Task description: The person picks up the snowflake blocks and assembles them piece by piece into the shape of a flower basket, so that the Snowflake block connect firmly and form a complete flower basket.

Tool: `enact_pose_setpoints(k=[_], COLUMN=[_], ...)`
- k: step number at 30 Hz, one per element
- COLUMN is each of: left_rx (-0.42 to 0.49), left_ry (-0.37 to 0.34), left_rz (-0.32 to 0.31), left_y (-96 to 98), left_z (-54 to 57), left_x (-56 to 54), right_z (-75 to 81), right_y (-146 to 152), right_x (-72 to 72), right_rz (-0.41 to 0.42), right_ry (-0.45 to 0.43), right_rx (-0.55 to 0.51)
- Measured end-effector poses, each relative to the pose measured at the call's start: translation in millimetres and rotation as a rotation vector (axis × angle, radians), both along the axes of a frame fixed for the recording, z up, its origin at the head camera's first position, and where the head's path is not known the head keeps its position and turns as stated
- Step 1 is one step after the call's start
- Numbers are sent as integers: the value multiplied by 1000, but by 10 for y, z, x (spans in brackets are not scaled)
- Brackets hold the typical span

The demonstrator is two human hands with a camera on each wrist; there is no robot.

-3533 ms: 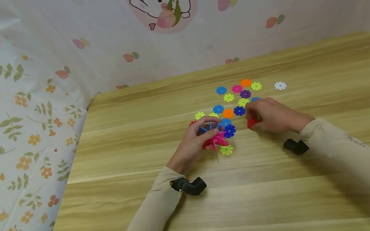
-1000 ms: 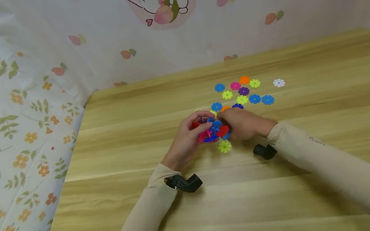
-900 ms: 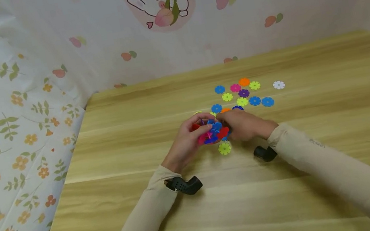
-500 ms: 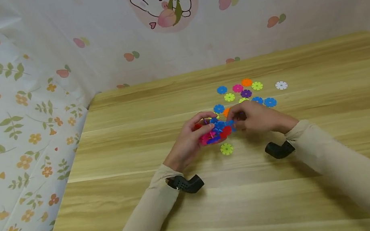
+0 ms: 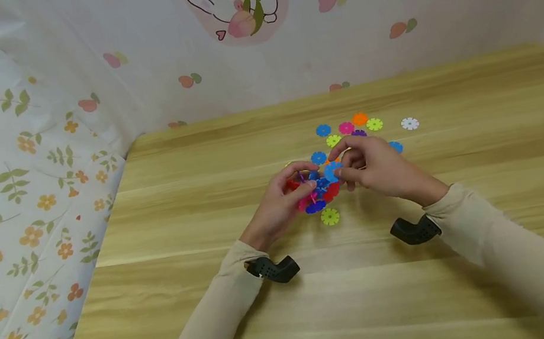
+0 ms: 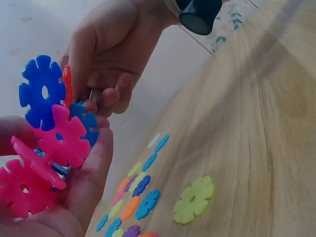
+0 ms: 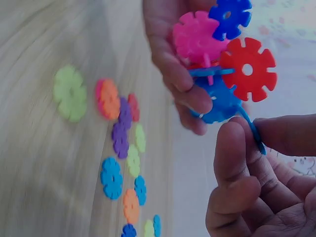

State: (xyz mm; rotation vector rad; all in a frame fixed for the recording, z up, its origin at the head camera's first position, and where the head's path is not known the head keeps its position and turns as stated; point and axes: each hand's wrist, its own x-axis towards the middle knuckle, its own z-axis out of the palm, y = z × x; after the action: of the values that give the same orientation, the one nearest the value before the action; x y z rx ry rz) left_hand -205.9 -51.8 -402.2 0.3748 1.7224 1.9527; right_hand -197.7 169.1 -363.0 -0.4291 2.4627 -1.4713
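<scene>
A yellow disc (image 5: 330, 216) lies nearest on the desk (image 5: 355, 311). Farther, the left hand (image 5: 284, 202) holds a raised cluster (image 5: 323, 185) of joined discs; at its right, the right hand (image 5: 381, 168) pinches a blue disc (image 5: 333, 172) touching the cluster. Beyond lie loose discs (image 5: 346, 127), a white disc (image 5: 409, 123) far right, then patterned cloth (image 5: 362, 28).

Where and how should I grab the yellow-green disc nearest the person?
Probably pinch the yellow-green disc by opposite sides of its notched rim, from above and near right: it lies flat, apart from other loose discs, while the left hand holds joined discs beyond it. The right hand pinches a blue disc.
</scene>
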Motion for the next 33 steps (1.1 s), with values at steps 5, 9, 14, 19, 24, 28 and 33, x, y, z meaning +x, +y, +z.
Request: enact_pose_setpoints(k=[5,9,14,19,24,28,33], left_rx=[-83,-118,-123,-151,-270,-310,-175], left_ry=[91,148,161,161,182,142,-42], left_rz=[-15,-28,-20,-2,4,-11,40], left_y=[14,36,43,51,29,-26,-89], left_z=[-31,-26,-13,-5,-38,-56,-30], left_x=[26,35,43,52,70,60,4], right_z=[-26,23,51,13,-83,-146,-180], right_y=[-14,-18,-37,-43,-70,-56,82], right_x=[40,69,68,34,10,-39,-179], right_rz=[-37,-42,-34,-39,3,71,67], right_ry=[74,99,91,25,-22,-50,-35], right_rx=[40,77,55,-9,-49,-34,50])
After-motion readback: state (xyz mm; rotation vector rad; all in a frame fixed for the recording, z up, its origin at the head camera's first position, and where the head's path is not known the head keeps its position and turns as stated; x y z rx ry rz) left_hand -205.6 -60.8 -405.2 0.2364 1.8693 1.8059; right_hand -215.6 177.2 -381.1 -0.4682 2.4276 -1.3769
